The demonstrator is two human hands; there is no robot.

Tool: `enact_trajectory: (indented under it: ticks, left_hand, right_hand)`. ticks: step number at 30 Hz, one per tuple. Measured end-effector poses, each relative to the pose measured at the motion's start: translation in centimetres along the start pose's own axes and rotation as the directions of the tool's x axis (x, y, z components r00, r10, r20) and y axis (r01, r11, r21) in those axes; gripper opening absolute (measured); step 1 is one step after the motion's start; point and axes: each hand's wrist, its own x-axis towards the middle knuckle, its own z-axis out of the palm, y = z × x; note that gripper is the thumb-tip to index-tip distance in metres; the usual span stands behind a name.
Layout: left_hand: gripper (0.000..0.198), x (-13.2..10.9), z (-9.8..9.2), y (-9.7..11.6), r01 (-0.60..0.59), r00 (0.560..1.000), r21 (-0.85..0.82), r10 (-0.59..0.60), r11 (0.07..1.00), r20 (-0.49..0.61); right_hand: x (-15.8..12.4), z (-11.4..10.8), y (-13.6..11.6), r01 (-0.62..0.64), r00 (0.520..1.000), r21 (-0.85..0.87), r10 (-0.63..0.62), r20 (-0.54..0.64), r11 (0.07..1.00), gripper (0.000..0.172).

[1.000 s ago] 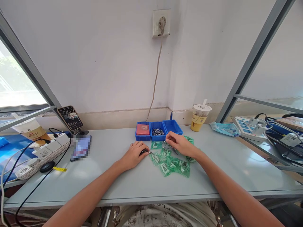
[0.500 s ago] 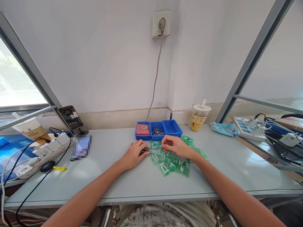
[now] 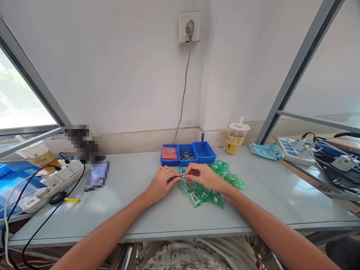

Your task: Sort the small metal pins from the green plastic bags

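Note:
My left hand (image 3: 163,182) rests on the table with its fingers curled over several small dark and silvery metal parts, mostly hidden under the palm. My right hand (image 3: 203,177) is closed in a pinch on a small slim metal part (image 3: 182,176), whose free end meets my left fingertips. Under and beside my right hand lies a spread of small green packets (image 3: 206,197) with metal pieces showing inside. Just behind the hands stand three joined blue bins: a left bin (image 3: 169,164) with red packets (image 3: 169,152), a middle one with small metal parts (image 3: 187,155), and an empty right one (image 3: 204,152).
At the back right stands a drink cup (image 3: 235,138), beside a light-blue packet (image 3: 266,151). A phone (image 3: 97,175) lies at the left, near a power strip (image 3: 53,185) with cables. Grey frame bars (image 3: 292,71) rise on both sides.
My right hand has moved slightly left with the small metal part, bringing it to my left fingertips. My left thumb and forefinger have closed in toward it.

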Motion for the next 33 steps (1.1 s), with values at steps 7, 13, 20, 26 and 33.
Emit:
enact_trajectory:
  ticks: [7, 13, 20, 26, 33]
  left_hand:
    - [0.03, 0.09, -0.14, -0.02, 0.014, 0.999, -0.003, -0.014, 1.0, -0.038]
    - [0.026, 0.0, -0.14, -0.14, -0.001, 0.997, 0.012, 0.002, 1.0, -0.074]
    - [0.028, -0.11, -0.21, -0.22, -0.003, 0.996, 0.031, 0.006, 1.0, -0.09]
    - [0.03, -0.09, -0.24, -0.1, -0.016, 0.995, 0.033, 0.019, 0.999, -0.094]
    - [0.033, -0.15, -0.2, -0.05, 0.003, 0.998, 0.031, -0.001, 1.0, -0.067]
  right_hand:
    - [0.2, 0.23, 0.59, 0.0, 1.0, -0.039, 0.0, -0.007, 0.999, 0.017]
    - [0.18, 0.17, 0.3, 0.022, 1.0, -0.101, -0.023, -0.01, 0.995, 0.018]
    - [0.11, 0.23, -0.04, 0.02, 1.0, -0.105, -0.021, -0.008, 0.994, 0.019]
    - [0.27, 0.36, 0.73, -0.001, 1.0, -0.025, 0.0, -0.007, 1.0, 0.021]
    - [0.37, 0.62, 0.6, 0.005, 1.0, 0.002, -0.005, -0.004, 1.0, 0.024]
